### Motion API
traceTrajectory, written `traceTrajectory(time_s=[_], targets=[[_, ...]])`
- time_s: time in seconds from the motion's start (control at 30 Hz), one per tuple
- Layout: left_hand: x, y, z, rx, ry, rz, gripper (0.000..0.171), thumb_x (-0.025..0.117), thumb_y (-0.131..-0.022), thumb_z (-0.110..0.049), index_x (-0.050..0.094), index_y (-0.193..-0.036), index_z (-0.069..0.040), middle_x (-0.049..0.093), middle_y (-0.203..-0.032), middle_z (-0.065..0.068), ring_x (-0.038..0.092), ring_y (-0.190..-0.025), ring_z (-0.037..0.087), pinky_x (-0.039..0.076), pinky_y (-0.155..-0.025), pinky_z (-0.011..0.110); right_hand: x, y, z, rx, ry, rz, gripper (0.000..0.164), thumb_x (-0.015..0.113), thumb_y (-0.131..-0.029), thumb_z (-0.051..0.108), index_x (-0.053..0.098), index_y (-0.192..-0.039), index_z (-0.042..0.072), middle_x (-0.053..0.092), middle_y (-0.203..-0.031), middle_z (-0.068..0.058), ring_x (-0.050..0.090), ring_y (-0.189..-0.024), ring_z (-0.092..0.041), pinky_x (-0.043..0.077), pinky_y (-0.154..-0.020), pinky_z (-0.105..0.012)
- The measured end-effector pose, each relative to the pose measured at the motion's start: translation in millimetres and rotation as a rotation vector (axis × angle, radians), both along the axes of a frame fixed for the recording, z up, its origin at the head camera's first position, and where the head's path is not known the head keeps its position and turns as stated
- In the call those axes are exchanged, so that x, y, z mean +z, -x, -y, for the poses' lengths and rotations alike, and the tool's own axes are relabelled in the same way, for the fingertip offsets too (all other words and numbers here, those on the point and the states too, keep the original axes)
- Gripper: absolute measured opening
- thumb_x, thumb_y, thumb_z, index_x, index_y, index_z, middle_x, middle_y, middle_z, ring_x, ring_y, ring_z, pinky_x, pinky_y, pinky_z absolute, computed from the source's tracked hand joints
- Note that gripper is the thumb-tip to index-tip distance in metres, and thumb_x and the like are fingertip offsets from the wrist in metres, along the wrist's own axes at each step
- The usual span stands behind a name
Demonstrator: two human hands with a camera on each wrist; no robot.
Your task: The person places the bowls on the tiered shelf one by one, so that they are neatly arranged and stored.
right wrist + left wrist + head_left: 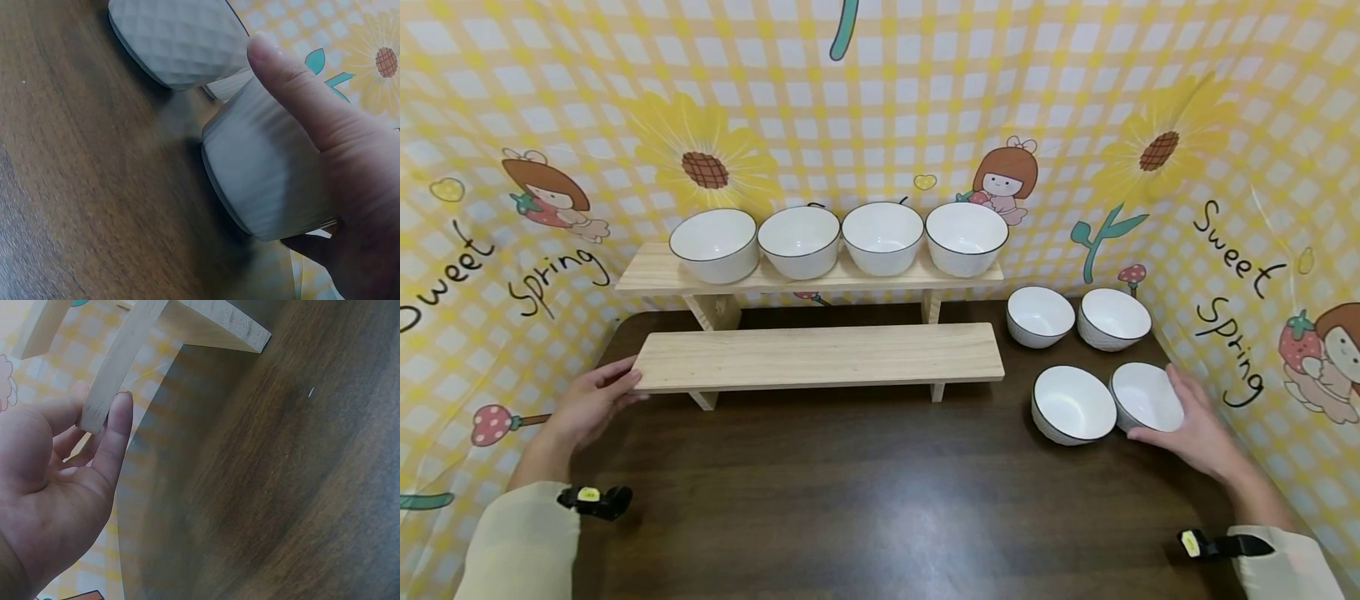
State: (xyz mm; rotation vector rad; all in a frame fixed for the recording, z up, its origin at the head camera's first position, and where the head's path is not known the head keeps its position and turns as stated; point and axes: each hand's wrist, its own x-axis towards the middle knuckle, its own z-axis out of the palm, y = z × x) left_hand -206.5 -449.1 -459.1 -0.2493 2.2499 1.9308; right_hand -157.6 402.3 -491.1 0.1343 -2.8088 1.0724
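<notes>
My left hand (591, 404) pinches the left end of the lower shelf board (820, 358) of a pale wooden two-step rack, thumb and fingers on either face of the plank (119, 369). At the right, my right hand (1198, 425) holds a white bowl (1146, 396) with a dark rim, thumb on the near side and fingers around the far side. In the right wrist view this bowl (262, 162) has a ribbed wall and its base is close over the table. Beside it on the left sits another white bowl (1073, 404) with a quilted pattern.
Two more white bowls (1040, 317) (1114, 319) stand behind these, right of the rack. Several white bowls (883, 239) line the upper shelf (647, 271). A yellow checked cloth (880, 100) surrounds the dark wooden table (850, 500) at the back and sides.
</notes>
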Motion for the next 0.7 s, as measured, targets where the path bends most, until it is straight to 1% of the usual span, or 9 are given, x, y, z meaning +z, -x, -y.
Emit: traceTrajectory(time_s=[0.03, 0.1, 0.23, 0.27, 0.4, 0.47, 0.57, 0.63, 0.7], targets=[[0.0, -0.1, 0.1, 0.001, -0.008, 0.0, 0.082, 0.063, -0.103, -0.025, 0.015, -0.157, 0.012, 0.062, -0.1, -0.026, 0.069, -0.087, 0.003, 0.059, -0.079, 0.018, -0.2, 0.5, 0.5, -0.007, -0.004, -0.002, 0.125, 0.092, -0.074, 0.024, 0.007, -0.159, -0.009, 0.01, -0.154, -0.044, 0.016, -0.138, -0.063, 0.013, -0.117, -0.069], [-0.1, -0.5, -0.3, 0.0, -0.004, -0.003, 0.082, 0.063, -0.102, -0.026, 0.015, -0.156, 0.013, 0.062, -0.1, -0.026, 0.069, -0.087, 0.002, 0.059, -0.078, 0.018, -0.3, 1.2, 1.5, -0.022, -0.011, -0.008, 0.123, 0.092, -0.075, 0.025, 0.008, -0.158, -0.011, 0.011, -0.153, -0.045, 0.017, -0.137, -0.063, 0.015, -0.116, -0.07], [0.7, -1.3, -1.6, -0.003, 0.033, -0.004, 0.082, 0.062, -0.103, -0.028, 0.015, -0.156, 0.013, 0.06, -0.103, -0.023, 0.068, -0.088, 0.001, 0.058, -0.079, 0.017, 0.2, 2.2, 2.9, -0.043, -0.021, -0.019, 0.12, 0.091, -0.076, 0.026, 0.011, -0.156, -0.014, 0.013, -0.152, -0.046, 0.019, -0.136, -0.064, 0.016, -0.116, -0.07], [1.2, -1.5, -2.0, -0.004, 0.045, -0.003, 0.082, 0.061, -0.103, -0.029, 0.016, -0.156, 0.013, 0.059, -0.106, -0.02, 0.068, -0.088, 0.001, 0.058, -0.08, 0.017, 0.3, 2.4, 3.2, -0.047, -0.022, -0.019, 0.119, 0.091, -0.075, 0.026, 0.012, -0.156, -0.015, 0.013, -0.151, -0.046, 0.02, -0.136, -0.064, 0.016, -0.116, -0.069], [2.7, -1.6, -2.9, -0.013, 0.105, 0.002, 0.082, 0.059, -0.103, -0.033, 0.017, -0.157, 0.012, 0.054, -0.121, 0.0, 0.067, -0.091, 0.0, 0.058, -0.082, 0.017, 0.2, 2.8, 4.7, -0.062, -0.033, -0.013, 0.117, 0.091, -0.074, 0.024, 0.016, -0.154, -0.017, 0.015, -0.15, -0.046, 0.023, -0.133, -0.064, 0.02, -0.114, -0.068], [2.8, -1.4, -2.7, -0.013, 0.104, 0.003, 0.082, 0.059, -0.103, -0.033, 0.017, -0.157, 0.011, 0.051, -0.125, 0.003, 0.067, -0.091, 0.0, 0.058, -0.083, 0.018, 0.3, 2.9, 5.4, -0.07, -0.042, -0.01, 0.116, 0.091, -0.073, 0.023, 0.017, -0.153, -0.017, 0.016, -0.149, -0.045, 0.024, -0.132, -0.064, 0.022, -0.112, -0.069], [1.7, -0.9, -1.4, -0.011, 0.077, -0.001, 0.082, 0.06, -0.103, -0.032, 0.016, -0.157, 0.011, 0.052, -0.122, -0.001, 0.067, -0.091, 0.0, 0.058, -0.083, 0.018, 0.1, 3.0, 6.3, -0.079, -0.054, -0.007, 0.115, 0.091, -0.073, 0.023, 0.018, -0.153, -0.018, 0.017, -0.149, -0.045, 0.026, -0.131, -0.063, 0.025, -0.109, -0.07], [0.8, -0.6, -0.8, -0.01, 0.077, 0.0, 0.081, 0.06, -0.103, -0.031, 0.016, -0.157, 0.011, 0.052, -0.127, 0.007, 0.067, -0.091, -0.001, 0.058, -0.083, 0.018, 0.1, 3.1, 6.8, -0.084, -0.056, -0.01, 0.114, 0.09, -0.073, 0.023, 0.019, -0.153, -0.018, 0.018, -0.148, -0.045, 0.026, -0.13, -0.063, 0.026, -0.108, -0.07], [0.2, -0.4, -0.8, -0.01, 0.085, -0.001, 0.081, 0.059, -0.103, -0.032, 0.016, -0.157, 0.011, 0.048, -0.135, 0.017, 0.067, -0.092, -0.001, 0.058, -0.083, 0.018, 0.1, 3.2, 7.3, -0.089, -0.054, -0.018, 0.114, 0.09, -0.074, 0.023, 0.019, -0.152, -0.018, 0.018, -0.148, -0.046, 0.027, -0.13, -0.063, 0.026, -0.108, -0.07]])
